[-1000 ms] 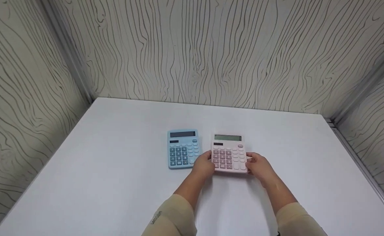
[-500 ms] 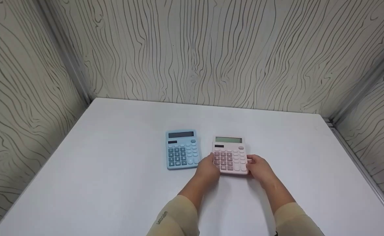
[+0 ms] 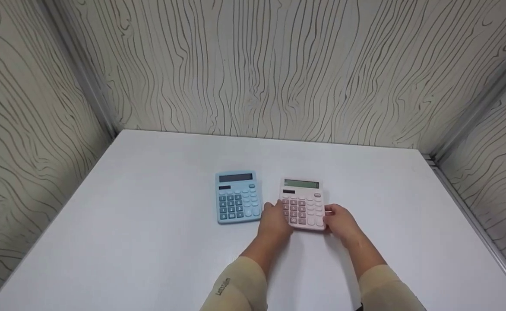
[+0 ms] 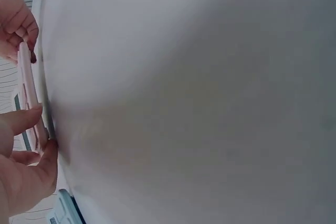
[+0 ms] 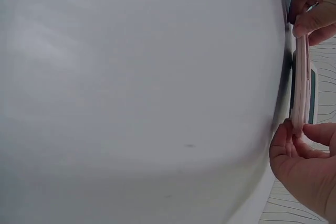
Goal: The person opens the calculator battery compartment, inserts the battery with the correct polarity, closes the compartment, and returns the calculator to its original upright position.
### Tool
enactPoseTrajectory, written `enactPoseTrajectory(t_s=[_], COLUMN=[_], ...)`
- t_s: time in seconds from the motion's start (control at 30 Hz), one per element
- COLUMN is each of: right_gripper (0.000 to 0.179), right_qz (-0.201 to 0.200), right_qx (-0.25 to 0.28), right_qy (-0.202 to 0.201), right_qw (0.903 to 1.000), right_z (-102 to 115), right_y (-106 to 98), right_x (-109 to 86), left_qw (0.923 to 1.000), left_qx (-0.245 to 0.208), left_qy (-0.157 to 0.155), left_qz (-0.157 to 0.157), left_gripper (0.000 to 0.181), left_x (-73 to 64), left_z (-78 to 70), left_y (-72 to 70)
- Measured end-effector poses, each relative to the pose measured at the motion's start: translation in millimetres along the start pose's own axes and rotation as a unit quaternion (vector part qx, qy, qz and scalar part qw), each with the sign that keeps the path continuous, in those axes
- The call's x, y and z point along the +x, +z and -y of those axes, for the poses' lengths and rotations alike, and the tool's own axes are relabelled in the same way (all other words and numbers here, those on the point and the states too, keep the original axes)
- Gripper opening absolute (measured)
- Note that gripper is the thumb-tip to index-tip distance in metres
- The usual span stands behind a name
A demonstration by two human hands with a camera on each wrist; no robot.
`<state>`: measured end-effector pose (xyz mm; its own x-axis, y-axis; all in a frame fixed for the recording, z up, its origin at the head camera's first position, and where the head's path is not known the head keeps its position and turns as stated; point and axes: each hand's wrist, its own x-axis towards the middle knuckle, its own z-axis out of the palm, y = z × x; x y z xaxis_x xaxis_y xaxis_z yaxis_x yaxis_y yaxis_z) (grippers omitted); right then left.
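A pink calculator [image 3: 302, 203], keys up and display at its far end, is held between both hands. My left hand [image 3: 275, 222] grips its near left side, covering a few lower-left keys. My right hand [image 3: 341, 221] pinches its right edge. In the left wrist view, the left thumb [image 4: 26, 119] lies over the pink calculator [image 4: 27, 80], with fingers around the underside. The right wrist view shows the right thumb and fingers [image 5: 281, 145] at one end of its edge. A blue calculator [image 3: 238, 196] lies flat on the table, left of the left hand.
The white table [image 3: 128, 224] stretches around both calculators. Wood-grain patterned panels [image 3: 253, 69] rise behind it and at both sides. Metal posts [image 3: 78, 65] stand at the back corners.
The pink calculator has shifted slightly right, away from the blue one. My left hand has moved a little right and covers more of the lower-left keys. The head view has also shifted slightly.
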<state>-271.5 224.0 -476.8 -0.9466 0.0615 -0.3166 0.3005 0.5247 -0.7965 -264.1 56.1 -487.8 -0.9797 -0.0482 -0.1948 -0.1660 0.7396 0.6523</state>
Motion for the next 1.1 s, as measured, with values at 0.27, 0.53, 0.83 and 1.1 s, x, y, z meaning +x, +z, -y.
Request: enactPoseTrajectory(t_s=[0.27, 0.53, 0.83, 1.1], right_gripper=[0.040, 0.046, 0.047, 0.056], right_qz=[0.000, 0.000, 0.010, 0.025], right_qx=[-0.019, -0.047, -0.043, -0.123], right_qy=[-0.003, -0.002, 0.008, 0.004], right_qw=[0.9998, 0.9989, 0.9990, 0.9921], right_z=[0.2, -0.8, 1.7, 12.7], right_y=[1.9, 5.5, 2.5, -9.3], right_x=[3.4, 9.2, 12.3, 10.1], left_qw=[0.9995, 0.9978, 0.9976, 0.9963], left_qx=[0.029, 0.058, 0.009, -0.027], left_qy=[0.001, 0.008, 0.018, 0.037], left_qz=[0.010, 0.030, 0.066, 0.072], left_gripper=[0.058, 0.050, 0.050, 0.062], left_x=[2.2, 4.9, 2.6, 6.9], left_z=[-3.2, -0.1, 1.6, 5.0], left_y=[-2.6, -2.5, -12.3, -37.6])
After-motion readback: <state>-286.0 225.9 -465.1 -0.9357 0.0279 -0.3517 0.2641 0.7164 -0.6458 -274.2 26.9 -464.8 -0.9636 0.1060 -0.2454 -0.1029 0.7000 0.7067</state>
